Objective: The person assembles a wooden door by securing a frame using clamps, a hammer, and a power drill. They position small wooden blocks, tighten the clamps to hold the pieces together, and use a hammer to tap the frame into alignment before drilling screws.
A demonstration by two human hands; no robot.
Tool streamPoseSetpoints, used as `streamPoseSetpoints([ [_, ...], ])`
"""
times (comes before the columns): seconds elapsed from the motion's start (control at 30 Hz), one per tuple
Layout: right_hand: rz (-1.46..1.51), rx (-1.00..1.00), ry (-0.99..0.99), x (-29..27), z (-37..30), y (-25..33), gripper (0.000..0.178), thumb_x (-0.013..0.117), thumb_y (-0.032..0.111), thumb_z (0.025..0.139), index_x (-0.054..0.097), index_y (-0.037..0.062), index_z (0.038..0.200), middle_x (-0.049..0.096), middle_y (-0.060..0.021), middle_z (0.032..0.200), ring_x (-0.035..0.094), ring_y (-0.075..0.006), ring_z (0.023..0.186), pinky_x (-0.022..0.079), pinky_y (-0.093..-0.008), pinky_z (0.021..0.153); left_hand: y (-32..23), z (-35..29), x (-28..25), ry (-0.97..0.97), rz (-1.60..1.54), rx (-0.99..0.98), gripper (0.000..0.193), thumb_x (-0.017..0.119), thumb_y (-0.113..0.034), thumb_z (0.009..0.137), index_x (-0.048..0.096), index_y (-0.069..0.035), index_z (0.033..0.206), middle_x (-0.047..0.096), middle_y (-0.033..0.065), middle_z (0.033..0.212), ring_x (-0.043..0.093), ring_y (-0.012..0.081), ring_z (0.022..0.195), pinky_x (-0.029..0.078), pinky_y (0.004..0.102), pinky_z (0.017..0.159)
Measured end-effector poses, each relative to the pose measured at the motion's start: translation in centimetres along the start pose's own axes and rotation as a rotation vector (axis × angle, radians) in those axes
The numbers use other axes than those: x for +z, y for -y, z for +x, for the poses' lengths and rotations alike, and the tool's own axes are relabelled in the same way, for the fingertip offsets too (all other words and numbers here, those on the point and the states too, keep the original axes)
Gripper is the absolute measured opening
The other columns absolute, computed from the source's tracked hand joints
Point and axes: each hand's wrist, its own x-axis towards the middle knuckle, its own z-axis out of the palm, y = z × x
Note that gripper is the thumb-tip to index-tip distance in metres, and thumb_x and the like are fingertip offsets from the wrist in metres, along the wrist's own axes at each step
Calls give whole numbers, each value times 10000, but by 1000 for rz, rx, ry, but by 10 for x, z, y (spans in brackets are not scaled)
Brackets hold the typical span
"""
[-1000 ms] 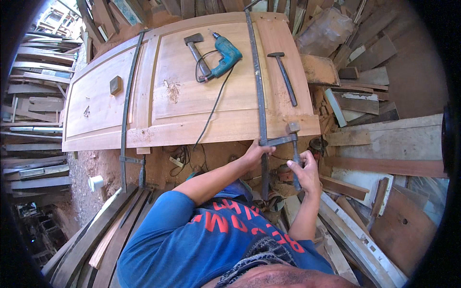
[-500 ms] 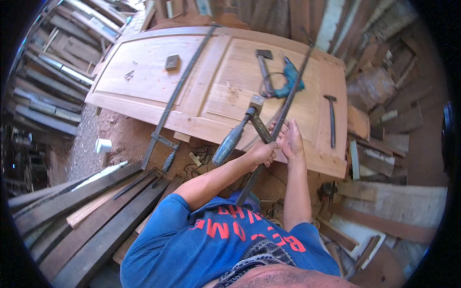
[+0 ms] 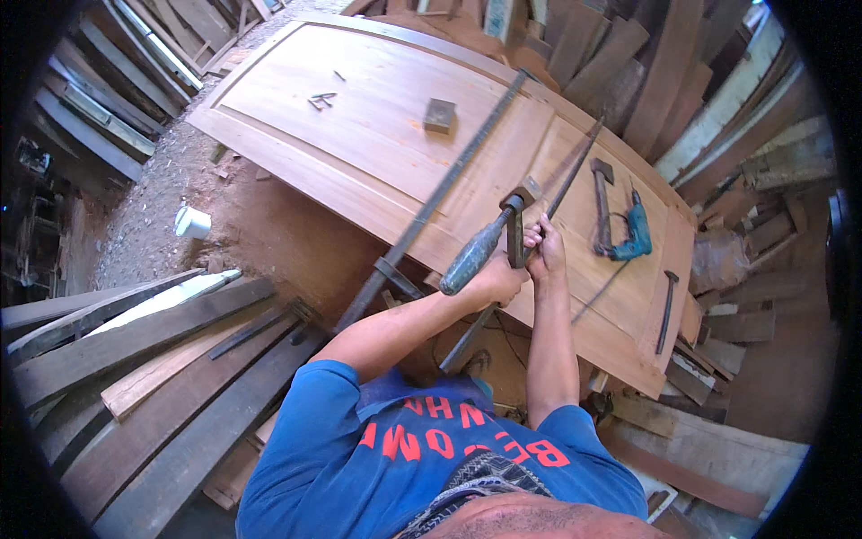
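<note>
You had the bar clamp (image 3: 515,241) over the panelled door (image 3: 386,117).
Left hand (image 3: 503,279) gripped it below the screw; right hand (image 3: 546,249) was wrapped round the bar.

white tub (image 3: 192,222) on ground (image 3: 251,220) | planks (image 3: 135,338) lying lower left | boards (image 3: 672,72) upper right

L hand (image 3: 503,282) covers part of the held bar clamp (image 3: 476,253); most of its fingertips are hid. R hand (image 3: 549,254) is partly hid. behind the clamp's arm + L hand. Clamp's far tip is too blurry for detail. 2nd bar clamp (image 3: 440,189): arm's end hid. behind L forearm (image 3: 404,325). Small bits (image 3: 321,96) on far-left door panel (image 3: 359,135) too tiny to ID. Near-left planks (image 3: 54,377) cut off by dark rim.
</note>
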Motion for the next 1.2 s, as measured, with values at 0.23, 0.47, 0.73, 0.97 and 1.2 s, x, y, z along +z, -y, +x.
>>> streamPoseSetpoints([
  [0.23, -95, 82, 207, 145, 135, -120, 232, 507, 232, 1086, 467, 113, 891, 472, -1, 719, 459, -93, 580, 437, -273, 530, -47, 8, -206, 132, -386, -59, 279, 625, -203, 933, 468, -152, 707, 425, -23, 586, 399, 111, 418, 281, 286, 368],
  [0.47, -1084, 56, 121, 223, 136, -207, 382, 579, 301, 1039, 562, 23, 1301, 720, -136, 978, 694, -263, 848, 573, -389, 793, -28, -23, -366, 139, -653, -21, 142, 511, -224, 1062, 589, -129, 1134, 359, -84, 638, 319, 25, 468, 245, 191, 375],
  [0.73, -1653, -172, -387, 80, -55, -219, 384, 647, 366, 938, 610, -15, 909, 700, -237, 894, 682, -382, 826, 526, -457, 748, -5, -78, -468, 3, -742, 17, 289, 526, -186, 1065, 547, -82, 1334, 366, -39, 728, 293, 26, 523, 254, 167, 412],
  [0.97, -1140, 164, -643, -38, -124, -313, 448, 750, 406, 887, 582, -3, 957, 676, -106, 850, 665, -279, 765, 556, -478, 718, -7, -76, -484, 157, -846, 16, 333, 498, -164, 1078, 530, -44, 1387, 330, -44, 764, 272, 23, 557, 236, 173, 431],
  [1.2, -628, 160, -788, -26, -91, -339, 204, 751, 135, 857, 564, 72, 801, 550, -31, 627, 533, -137, 499, 454, -317, 437, -7, -78, -491, 147, -896, -17, 335, 498, -168, 1081, 527, -38, 1387, 325, -47, 769, 275, 19, 557, 236, 165, 440],
])
